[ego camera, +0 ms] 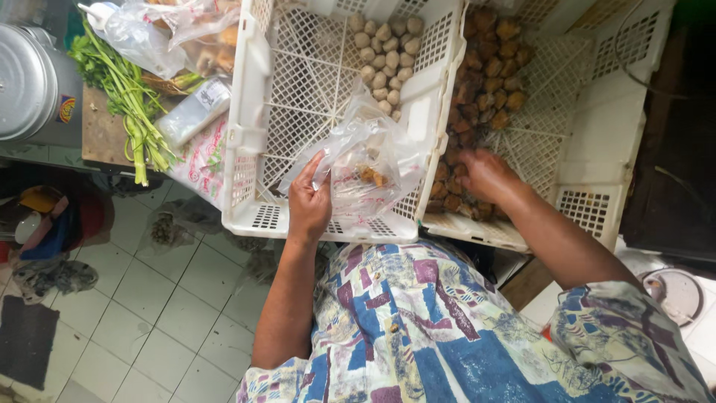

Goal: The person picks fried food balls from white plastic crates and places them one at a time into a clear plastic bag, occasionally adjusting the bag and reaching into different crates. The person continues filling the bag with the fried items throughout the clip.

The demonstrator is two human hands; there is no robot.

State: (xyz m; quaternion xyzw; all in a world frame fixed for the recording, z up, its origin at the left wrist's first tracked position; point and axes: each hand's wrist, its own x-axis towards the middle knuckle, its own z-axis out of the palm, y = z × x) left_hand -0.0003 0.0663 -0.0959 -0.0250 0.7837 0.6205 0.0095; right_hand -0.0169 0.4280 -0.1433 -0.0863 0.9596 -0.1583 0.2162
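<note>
Left hand (pixel 308 203): pinched on clear bag (pixel 365 160), mouth open, above left crate (pixel 250 112). Few brown pieces (pixel 371 176) bagged; bulk left. Right hand (pixel 486 175): curled among brown balls (pixel 485 71) in right crate (pixel 597 112); grip unclear.

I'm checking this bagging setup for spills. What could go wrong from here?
1. The left hand holds the clear plastic bag by one edge only; its mouth may sag shut, so pieces could miss it.
2. The right hand reaches among the brown fried pieces at the crate's near edge; some could be nudged over the white crate rim.
</note>
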